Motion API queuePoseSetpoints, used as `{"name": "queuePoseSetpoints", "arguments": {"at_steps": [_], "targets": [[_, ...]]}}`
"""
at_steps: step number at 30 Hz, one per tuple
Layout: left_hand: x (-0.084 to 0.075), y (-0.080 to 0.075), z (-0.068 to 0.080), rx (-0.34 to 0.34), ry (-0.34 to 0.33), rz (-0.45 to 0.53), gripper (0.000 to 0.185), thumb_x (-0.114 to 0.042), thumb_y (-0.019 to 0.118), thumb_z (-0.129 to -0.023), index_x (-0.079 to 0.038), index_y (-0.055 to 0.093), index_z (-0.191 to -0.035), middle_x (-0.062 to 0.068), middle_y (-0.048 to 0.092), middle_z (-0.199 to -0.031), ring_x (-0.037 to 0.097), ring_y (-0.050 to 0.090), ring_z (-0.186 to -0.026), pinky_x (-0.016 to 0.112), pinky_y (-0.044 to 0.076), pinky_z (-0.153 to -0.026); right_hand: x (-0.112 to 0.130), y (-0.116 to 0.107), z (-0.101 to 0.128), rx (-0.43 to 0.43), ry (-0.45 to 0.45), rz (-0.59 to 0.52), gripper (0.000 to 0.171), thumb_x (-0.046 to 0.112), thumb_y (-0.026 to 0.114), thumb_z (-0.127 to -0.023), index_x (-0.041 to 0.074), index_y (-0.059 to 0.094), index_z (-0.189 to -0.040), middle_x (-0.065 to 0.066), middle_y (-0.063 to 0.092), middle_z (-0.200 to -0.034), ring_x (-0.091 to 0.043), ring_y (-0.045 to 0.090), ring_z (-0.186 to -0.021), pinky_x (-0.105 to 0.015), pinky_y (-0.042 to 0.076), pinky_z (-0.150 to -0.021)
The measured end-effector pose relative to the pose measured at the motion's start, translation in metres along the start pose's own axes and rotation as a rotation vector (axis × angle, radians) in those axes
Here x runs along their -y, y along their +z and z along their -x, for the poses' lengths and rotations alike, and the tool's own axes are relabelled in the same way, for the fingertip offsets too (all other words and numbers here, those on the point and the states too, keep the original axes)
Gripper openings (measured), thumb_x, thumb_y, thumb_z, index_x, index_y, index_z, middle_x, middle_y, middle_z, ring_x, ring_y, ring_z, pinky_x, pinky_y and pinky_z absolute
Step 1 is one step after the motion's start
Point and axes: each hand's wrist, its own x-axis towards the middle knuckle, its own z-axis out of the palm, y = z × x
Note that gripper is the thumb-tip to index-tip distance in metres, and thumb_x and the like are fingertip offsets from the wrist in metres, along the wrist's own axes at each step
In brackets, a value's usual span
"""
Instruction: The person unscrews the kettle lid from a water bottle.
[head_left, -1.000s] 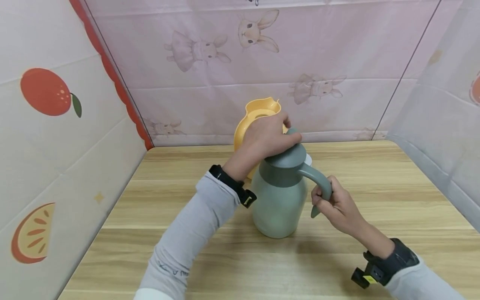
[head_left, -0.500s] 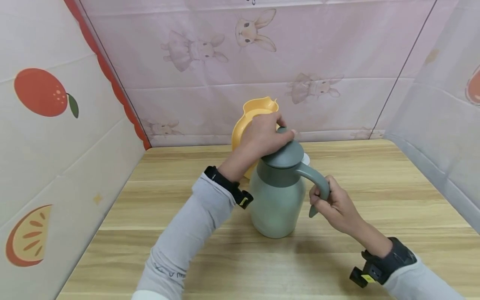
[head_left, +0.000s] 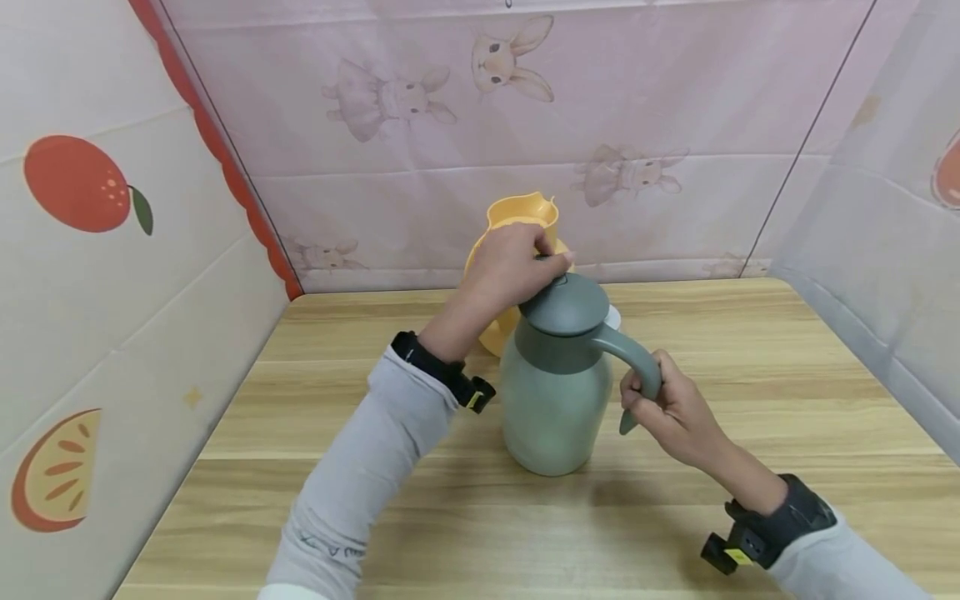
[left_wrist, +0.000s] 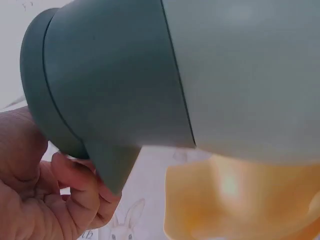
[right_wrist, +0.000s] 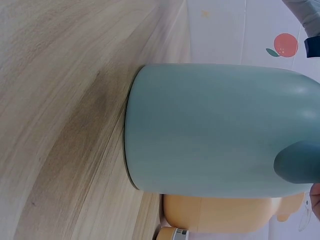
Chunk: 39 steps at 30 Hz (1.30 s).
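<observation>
A green thermos jug (head_left: 557,400) stands upright on the wooden table, its darker round lid (head_left: 566,304) seated on top. My right hand (head_left: 675,417) grips the jug's curved handle (head_left: 628,348), fingers wrapped round it. At the lid's far left edge is my left hand (head_left: 510,262), its thumb reaching over the lid. The left wrist view shows the curled fingers (left_wrist: 82,192) at the lid rim, beside the pointed spout (left_wrist: 114,167); part of their contact is hidden. Behind the jug stands a yellow pitcher (head_left: 523,208), partly covered by my left hand and the jug.
A small white thing (head_left: 613,317) peeks out behind the jug's right side, mostly hidden. Printed cloth walls rise behind the wooden table (head_left: 360,375) and along its left and right sides.
My left hand has slid left across the lid towards its far left edge, baring more of the lid's top. The right hand keeps its hold on the handle, and the jug has stayed in place.
</observation>
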Motion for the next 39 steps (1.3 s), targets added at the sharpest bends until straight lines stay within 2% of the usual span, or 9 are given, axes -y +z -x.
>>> {"name": "queuePoseSetpoints", "arguments": {"at_steps": [3,6,11,18,20,23,26,31,39], "targets": [[0.006,-0.003,0.003,-0.004,-0.032,0.040,0.028,-0.036,0.062,-0.087,-0.010,0.060,-0.076,0.000,0.055,-0.068,0.013,0.051,-0.063,0.023,0.039,-0.052,0.001,0.000,0.000,-0.003,0.005,0.010,0.020,-0.022,0.039,-0.074,-0.006,0.041,-0.086,-0.006,0.051,-0.077,-0.014,0.047,-0.065,-0.025,0.041,-0.051],[0.014,-0.005,0.007,0.005,-0.021,0.120,0.026,-0.034,0.062,-0.087,-0.010,0.059,-0.080,0.002,0.058,-0.073,0.015,0.053,-0.067,0.024,0.042,-0.054,0.001,0.000,0.001,-0.006,0.012,0.021,0.021,-0.023,0.039,-0.074,-0.006,0.041,-0.086,-0.006,0.051,-0.077,-0.014,0.048,-0.065,-0.024,0.041,-0.052],[0.030,-0.004,0.011,0.004,0.096,0.277,0.020,-0.030,0.063,-0.088,-0.010,0.066,-0.087,0.001,0.061,-0.083,0.015,0.055,-0.077,0.026,0.046,-0.061,0.001,0.000,0.001,-0.009,0.006,0.028,0.021,-0.022,0.040,-0.074,-0.006,0.041,-0.087,-0.006,0.050,-0.077,-0.014,0.047,-0.064,-0.024,0.041,-0.052],[0.054,0.001,0.022,0.002,0.217,0.552,0.016,-0.021,0.067,-0.086,-0.005,0.068,-0.090,0.005,0.060,-0.074,0.020,0.053,-0.062,0.031,0.047,-0.052,0.000,0.001,0.001,-0.010,0.005,0.023,0.021,-0.023,0.040,-0.074,-0.006,0.041,-0.086,-0.006,0.050,-0.077,-0.013,0.048,-0.064,-0.024,0.041,-0.052],[0.058,0.003,0.026,-0.033,0.294,0.570,0.014,-0.018,0.068,-0.086,-0.004,0.068,-0.090,0.004,0.061,-0.075,0.019,0.053,-0.061,0.031,0.047,-0.053,0.000,0.001,0.001,-0.010,0.007,0.020,0.021,-0.023,0.040,-0.074,-0.006,0.042,-0.086,-0.006,0.051,-0.077,-0.013,0.048,-0.064,-0.024,0.041,-0.052],[0.062,0.005,0.032,-0.118,0.426,0.544,0.012,-0.013,0.070,-0.083,-0.003,0.069,-0.088,0.001,0.063,-0.076,0.015,0.054,-0.060,0.029,0.047,-0.054,0.000,0.001,0.001,-0.010,0.008,0.021,0.020,-0.022,0.040,-0.074,-0.006,0.042,-0.087,-0.006,0.051,-0.077,-0.013,0.048,-0.064,-0.024,0.041,-0.052],[0.064,0.005,0.040,-0.170,0.530,0.538,0.009,-0.009,0.073,-0.080,-0.002,0.070,-0.086,-0.001,0.063,-0.076,0.013,0.054,-0.060,0.027,0.046,-0.054,0.000,0.002,0.001,-0.013,0.008,0.025,0.019,-0.021,0.040,-0.074,-0.007,0.042,-0.087,-0.006,0.051,-0.077,-0.013,0.048,-0.063,-0.024,0.041,-0.052],[0.066,0.006,0.052,-0.200,0.633,0.549,0.013,-0.003,0.075,-0.076,-0.001,0.068,-0.086,0.001,0.064,-0.077,0.012,0.054,-0.060,0.027,0.046,-0.052,0.000,0.002,0.001,-0.018,0.007,0.027,0.019,-0.021,0.040,-0.074,-0.007,0.042,-0.087,-0.006,0.051,-0.076,-0.013,0.048,-0.063,-0.024,0.041,-0.051],[0.069,0.010,0.066,-0.254,0.764,0.469,0.016,0.000,0.071,-0.076,0.000,0.068,-0.091,0.003,0.059,-0.081,0.008,0.054,-0.063,0.023,0.048,-0.055,-0.001,0.002,0.002,-0.018,-0.002,0.015,0.020,-0.023,0.039,-0.073,-0.007,0.041,-0.086,-0.006,0.051,-0.076,-0.013,0.047,-0.063,-0.024,0.041,-0.051]]}}
